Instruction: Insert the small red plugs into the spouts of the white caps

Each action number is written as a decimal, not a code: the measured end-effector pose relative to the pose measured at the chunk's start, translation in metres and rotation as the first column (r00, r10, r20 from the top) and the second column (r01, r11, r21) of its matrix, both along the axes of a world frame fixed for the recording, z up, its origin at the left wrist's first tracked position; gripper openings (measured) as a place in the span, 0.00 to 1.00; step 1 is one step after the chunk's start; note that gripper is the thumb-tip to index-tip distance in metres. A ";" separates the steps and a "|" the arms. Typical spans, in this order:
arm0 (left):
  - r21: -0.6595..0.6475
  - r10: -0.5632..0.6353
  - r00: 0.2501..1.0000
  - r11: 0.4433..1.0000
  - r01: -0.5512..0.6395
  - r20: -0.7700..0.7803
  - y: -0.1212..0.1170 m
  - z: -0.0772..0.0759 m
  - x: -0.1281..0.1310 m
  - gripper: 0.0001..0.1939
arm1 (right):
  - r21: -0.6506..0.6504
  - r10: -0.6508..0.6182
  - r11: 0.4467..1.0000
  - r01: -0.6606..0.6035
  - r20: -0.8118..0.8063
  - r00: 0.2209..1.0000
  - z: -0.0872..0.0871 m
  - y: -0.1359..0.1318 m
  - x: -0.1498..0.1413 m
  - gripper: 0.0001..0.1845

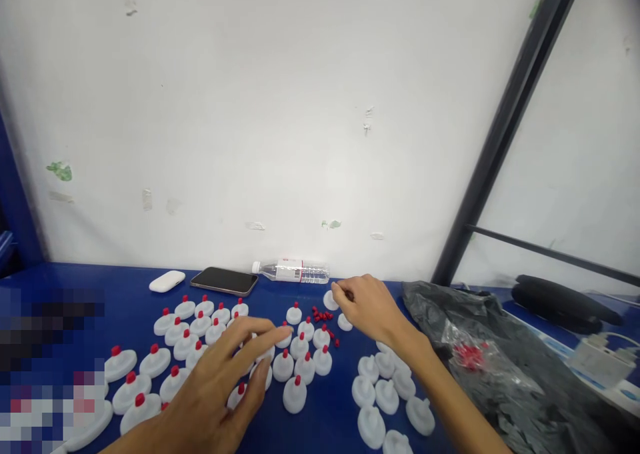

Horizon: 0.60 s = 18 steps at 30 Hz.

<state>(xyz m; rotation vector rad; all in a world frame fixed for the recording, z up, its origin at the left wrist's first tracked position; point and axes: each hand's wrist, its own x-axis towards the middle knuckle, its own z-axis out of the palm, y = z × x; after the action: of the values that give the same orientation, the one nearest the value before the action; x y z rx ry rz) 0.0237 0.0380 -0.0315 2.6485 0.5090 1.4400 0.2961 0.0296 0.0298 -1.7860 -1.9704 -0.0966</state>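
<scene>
My left hand (227, 381) lies flat with fingers spread over several white round caps with red tips (300, 347) on the blue table (320, 414). My right hand (365, 304) reaches further back, fingers curled in a pinch on a plain white cap (330, 300). A small heap of loose red tips (323, 315) lies just left of that hand. Several white caps without red tips (387, 394) stand under my right forearm.
A phone (224, 281), a white case (167, 281) and a lying water bottle (293, 271) sit by the white wall. A dark plastic bag (500, 367) with a clear bag of red tips (469, 355) lies right. A blurred patch covers the left.
</scene>
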 end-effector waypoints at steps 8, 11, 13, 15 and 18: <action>0.040 -0.189 0.979 0.981 0.192 -0.077 -0.003 0.000 0.000 0.25 | -0.075 -0.248 0.958 0.275 0.259 0.933 -0.014 0.013 0.023 0.23; 0.026 -0.177 0.980 0.983 0.180 -0.088 -0.003 0.001 0.000 0.24 | -0.115 -0.305 0.927 0.357 0.324 0.896 -0.020 0.015 0.031 0.21; 0.022 -0.178 0.978 0.983 0.181 -0.109 -0.003 0.001 -0.001 0.24 | -0.155 -0.312 0.910 0.384 0.353 0.882 -0.025 0.016 0.033 0.20; 0.035 -0.193 0.974 0.980 0.198 -0.122 -0.003 0.001 -0.001 0.25 | -0.180 -0.315 0.900 0.398 0.365 0.876 -0.026 0.016 0.034 0.20; 0.055 -0.189 0.977 0.979 0.195 -0.104 -0.004 0.003 -0.001 0.25 | -0.173 -0.343 0.891 0.419 0.350 0.872 -0.019 0.014 0.033 0.22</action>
<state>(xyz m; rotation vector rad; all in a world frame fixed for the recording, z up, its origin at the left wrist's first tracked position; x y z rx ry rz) 0.0231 0.0337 -0.0289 2.7401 0.2089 1.2980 0.3291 0.0432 0.0111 -2.4437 -1.8589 -0.2941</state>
